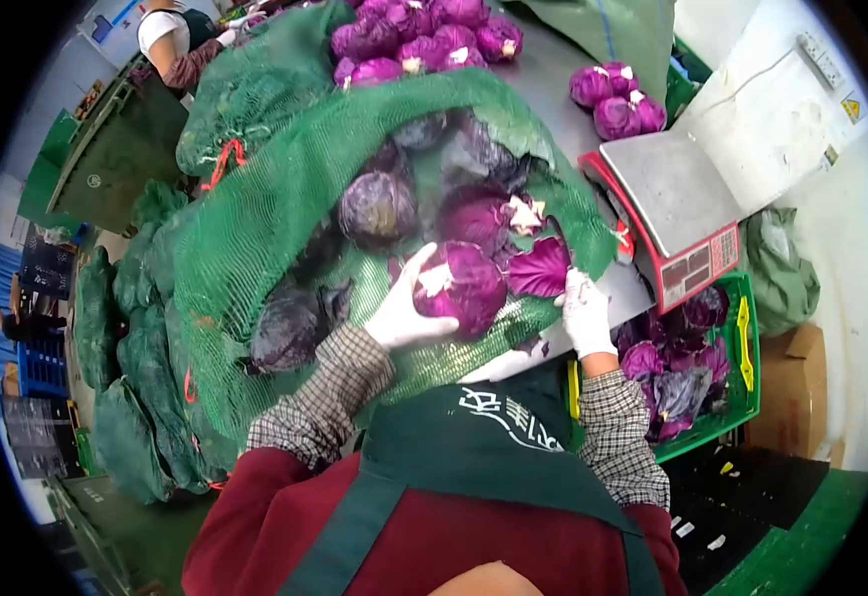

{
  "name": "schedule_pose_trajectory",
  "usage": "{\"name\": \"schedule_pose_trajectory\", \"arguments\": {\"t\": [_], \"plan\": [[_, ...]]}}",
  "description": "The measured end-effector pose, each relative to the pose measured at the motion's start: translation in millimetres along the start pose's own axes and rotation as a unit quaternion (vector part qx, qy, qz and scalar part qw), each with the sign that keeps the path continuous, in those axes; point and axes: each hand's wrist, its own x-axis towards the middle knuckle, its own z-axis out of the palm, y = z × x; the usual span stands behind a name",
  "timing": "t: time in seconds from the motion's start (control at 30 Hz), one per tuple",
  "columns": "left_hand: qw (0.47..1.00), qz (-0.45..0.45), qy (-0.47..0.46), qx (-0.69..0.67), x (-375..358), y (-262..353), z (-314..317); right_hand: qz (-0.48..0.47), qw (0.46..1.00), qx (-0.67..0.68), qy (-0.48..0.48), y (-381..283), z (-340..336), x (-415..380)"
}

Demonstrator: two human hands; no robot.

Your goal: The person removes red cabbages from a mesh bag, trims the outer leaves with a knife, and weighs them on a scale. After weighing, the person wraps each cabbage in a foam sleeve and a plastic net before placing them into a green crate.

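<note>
My left hand (409, 306), in a white glove, is wrapped round the left side of a purple cabbage (473, 290) whose pale cut stem faces left. To its right, my gloved right hand (585, 310) pinches the edge of a loose purple leaf (539, 268). Both hands are over the opening of a green mesh bag (255, 243). Inside the bag lie several darker cabbages, among them one (377, 209) behind my left hand and another (287, 330) at the lower left. A peeled cabbage with a ragged pale stem (478, 219) sits just behind the held one.
Bare purple cabbages (424, 35) are piled at the back of the metal table. A red-framed scale (667, 189) stands at the right, above a green crate (742, 397) of leaves. Full mesh bags (141, 397) are stacked at the left. Another person (170, 40) works at the top left.
</note>
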Motion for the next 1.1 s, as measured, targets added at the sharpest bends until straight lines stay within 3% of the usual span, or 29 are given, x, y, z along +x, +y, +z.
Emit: {"name": "schedule_pose_trajectory", "arguments": {"t": [0.07,0.13,0.17,0.2,0.23,0.27,0.3,0.33,0.4,0.43,0.5,0.53,0.57,0.6,0.67,0.73,0.9,1.1], "plan": [[0.999,-0.019,0.001,-0.049,2.8,10.7,-1.8,-0.086,0.983,-0.153,0.055,22.8,-33.0,-8.1],[0.995,-0.006,0.029,-0.095,6.6,-3.3,-11.1,-0.199,0.907,-0.337,0.157,24.5,-83.0,-22.5],[0.997,0.014,0.029,-0.072,9.4,-18.7,-18.8,-0.041,0.962,-0.217,0.161,21.9,-111.3,-39.2],[0.998,-0.012,0.024,-0.055,10.2,-2.7,-14.9,-0.117,0.922,-0.335,0.154,40.3,-150.0,-56.0],[0.999,-0.026,0.030,-0.024,11.3,1.6,-10.3,0.163,0.954,-0.155,0.198,-2.0,-166.4,-66.2],[0.999,-0.040,0.033,0.005,13.6,3.1,-3.6,0.070,0.924,-0.278,0.253,37.1,-196.0,-75.7],[0.999,-0.033,0.036,-0.009,16.4,4.7,5.5,0.047,0.890,-0.347,0.293,43.3,-198.3,-79.8],[0.996,-0.029,0.048,0.073,20.0,3.2,10.5,0.018,0.848,-0.414,0.330,44.1,-203.1,-77.1],[0.987,-0.040,0.046,0.147,24.2,24.0,21.6,0.046,0.962,-0.146,0.227,-46.6,-136.6,-64.1],[0.966,-0.018,0.051,0.255,25.0,18.2,20.6,-0.047,0.979,-0.146,0.134,-49.6,-108.4,-56.2],[0.979,-0.029,0.048,0.193,23.8,22.2,24.2,-0.097,0.994,-0.057,-0.001,-71.1,-40.8,-46.0],[0.985,-0.035,0.051,0.159,23.7,27.8,25.8,-0.265,0.957,-0.120,0.008,-55.5,-7.5,-33.2],[0.982,-0.029,0.048,0.182,24.5,29.1,25.1,-0.305,0.951,-0.056,-0.001,-57.7,19.1,-24.2],[0.957,-0.004,0.056,0.285,24.8,24.3,22.2,-0.330,0.939,-0.099,0.010,-56.3,38.7,-17.8],[0.987,0.010,0.068,0.145,27.2,18.2,26.0,-0.285,0.942,-0.177,-0.031,-74.2,46.7,-18.0],[0.954,0.046,0.070,0.289,31.7,15.3,20.2,-0.299,0.947,-0.117,-0.007,-69.2,50.3,-10.6],[0.936,0.019,0.060,0.347,32.9,16.6,24.4,-0.285,0.954,-0.071,-0.060,-69.9,44.7,4.7],[0.923,-0.048,0.021,0.381,45.3,44.7,30.7,-0.155,0.974,-0.021,-0.162,-86.6,22.8,20.6]]}}
